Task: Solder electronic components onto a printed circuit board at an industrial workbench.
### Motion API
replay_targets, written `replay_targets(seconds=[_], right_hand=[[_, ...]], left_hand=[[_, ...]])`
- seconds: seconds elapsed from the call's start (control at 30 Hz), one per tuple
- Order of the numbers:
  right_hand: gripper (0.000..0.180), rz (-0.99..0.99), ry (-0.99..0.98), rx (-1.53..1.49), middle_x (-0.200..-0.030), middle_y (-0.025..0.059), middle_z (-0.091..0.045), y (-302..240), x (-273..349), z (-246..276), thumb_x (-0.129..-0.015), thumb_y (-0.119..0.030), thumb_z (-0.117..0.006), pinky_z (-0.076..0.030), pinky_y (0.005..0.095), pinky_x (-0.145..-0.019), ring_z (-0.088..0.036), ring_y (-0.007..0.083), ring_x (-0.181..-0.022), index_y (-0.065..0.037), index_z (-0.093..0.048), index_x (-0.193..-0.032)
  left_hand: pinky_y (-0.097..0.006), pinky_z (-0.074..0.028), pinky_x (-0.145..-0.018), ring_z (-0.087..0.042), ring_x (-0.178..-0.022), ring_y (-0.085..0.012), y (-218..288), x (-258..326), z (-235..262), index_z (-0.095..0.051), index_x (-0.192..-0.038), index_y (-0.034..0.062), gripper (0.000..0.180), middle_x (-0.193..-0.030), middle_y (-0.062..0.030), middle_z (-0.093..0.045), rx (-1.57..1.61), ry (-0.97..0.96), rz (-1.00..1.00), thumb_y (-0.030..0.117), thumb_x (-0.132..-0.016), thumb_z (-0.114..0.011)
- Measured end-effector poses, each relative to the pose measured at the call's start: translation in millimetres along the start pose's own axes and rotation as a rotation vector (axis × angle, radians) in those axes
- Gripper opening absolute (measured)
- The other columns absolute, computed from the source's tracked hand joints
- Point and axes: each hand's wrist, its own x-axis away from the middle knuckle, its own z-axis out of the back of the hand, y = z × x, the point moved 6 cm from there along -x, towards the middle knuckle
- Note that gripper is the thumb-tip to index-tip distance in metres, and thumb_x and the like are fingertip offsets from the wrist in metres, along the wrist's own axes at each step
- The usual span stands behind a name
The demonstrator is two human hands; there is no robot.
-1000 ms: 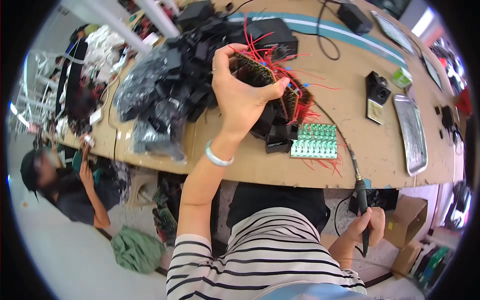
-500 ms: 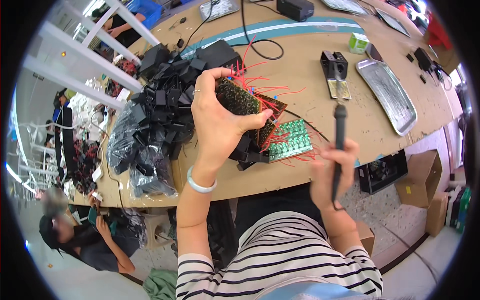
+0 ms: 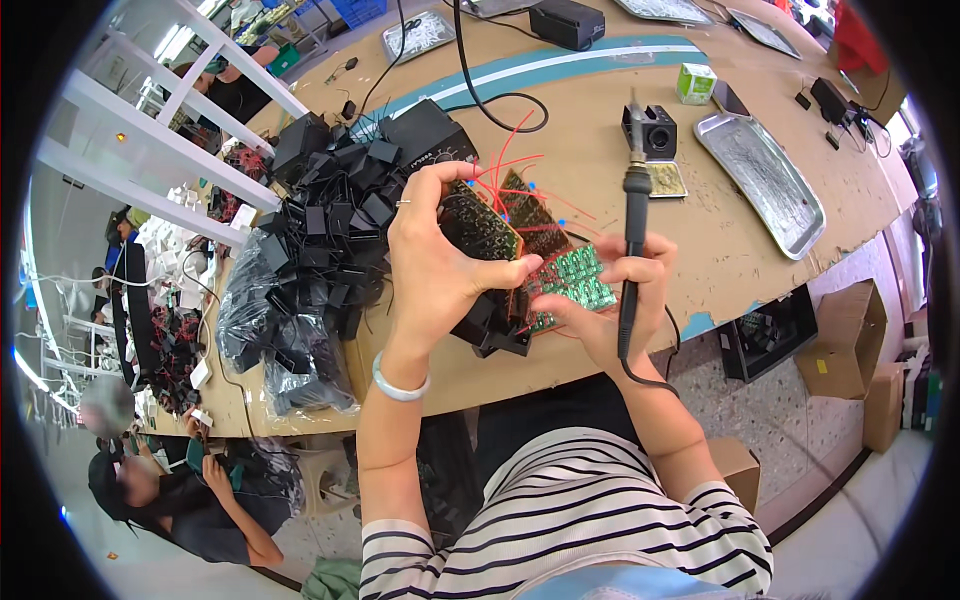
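Observation:
My left hand (image 3: 430, 270) grips a dark circuit board panel (image 3: 478, 222) by its edges, thumb at the near side, fingers over the top. Thin red wires (image 3: 512, 170) stick up from it. Close behind stands another brown panel (image 3: 537, 222), tilted. My right hand (image 3: 625, 320) is closed round a soldering iron (image 3: 635, 215), whose tip points up and away from the boards. The right thumb reaches to the boards beside the left thumb; whether it pinches them I cannot tell. A green circuit board panel (image 3: 580, 275) lies just beyond, partly covered by that hand.
Black plastic cases (image 3: 335, 200) are heaped at the left, with a clear plastic bag (image 3: 300, 360) of them in front. An iron stand (image 3: 655, 130), a sponge tray (image 3: 668, 180), a green-and-white box (image 3: 696, 84) and a metal tray (image 3: 762, 185) stand at the right. A co-worker (image 3: 190, 490) sits at lower left.
My right hand has moved left to the boards, carrying the soldering iron away from the stand and sponge tray. The left hand still holds its panel, in nearly the same place.

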Motion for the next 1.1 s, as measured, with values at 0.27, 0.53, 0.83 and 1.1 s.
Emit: replay_targets(seconds=[0.27, 0.53, 0.83, 1.1], right_hand=[[0.076, -0.192, 0.041, -0.149, -0.126, 0.0119, -0.046, 35.4, 0.2, -10.0, -0.060, -0.023, -0.101, -0.046, 0.0472, -0.109, -0.055, 0.0329, -0.131, -0.011, -0.043, -0.108], [0.086, -0.102, -0.048, -0.324, -0.130, 0.0120, -0.042, 26.2, 1.4, -6.7, -0.055, -0.030, -0.103, -0.045, 0.0479, -0.111, -0.055, 0.0356, -0.132, -0.012, -0.040, -0.110], [0.069, -0.175, 0.090, -0.237, -0.129, 0.0131, -0.045, 41.5, 11.8, -9.8, -0.071, 0.000, -0.091, -0.045, 0.0466, -0.112, -0.055, 0.0335, -0.133, -0.011, -0.038, -0.113], [0.045, -0.260, 0.225, -0.217, -0.119, 0.0106, -0.045, 46.8, 29.7, 21.2, -0.084, 0.017, -0.071, -0.050, 0.0357, -0.098, -0.065, 0.0222, -0.106, -0.008, -0.041, -0.106]], left_hand=[[-0.030, -0.050, -0.080, -0.059, -0.085, -0.0153, -9.6, -3.9, 6.7, -0.061, -0.116, 0.0026, 0.079, -0.102, -0.0056, -0.062, 0.058, -0.004, -0.011, 0.022, -0.049, -0.099], [-0.028, -0.052, -0.088, -0.063, -0.094, -0.0127, -8.6, -5.4, 6.0, -0.059, -0.121, 0.0040, 0.081, -0.108, -0.0046, -0.064, 0.279, -0.088, 0.022, 0.021, -0.053, -0.100], [-0.033, -0.053, -0.096, -0.061, -0.110, -0.0168, 0.2, 1.3, 20.6, -0.057, -0.124, 0.0017, 0.099, -0.128, -0.0111, -0.060, 0.414, -0.075, -0.085, 0.041, -0.046, -0.103], [-0.051, -0.048, -0.109, -0.054, -0.125, -0.0332, 6.8, 55.2, 98.4, -0.040, -0.141, -0.0013, 0.111, -0.143, -0.0252, -0.046, 0.633, 0.542, -0.166, 0.053, -0.061, -0.095]])
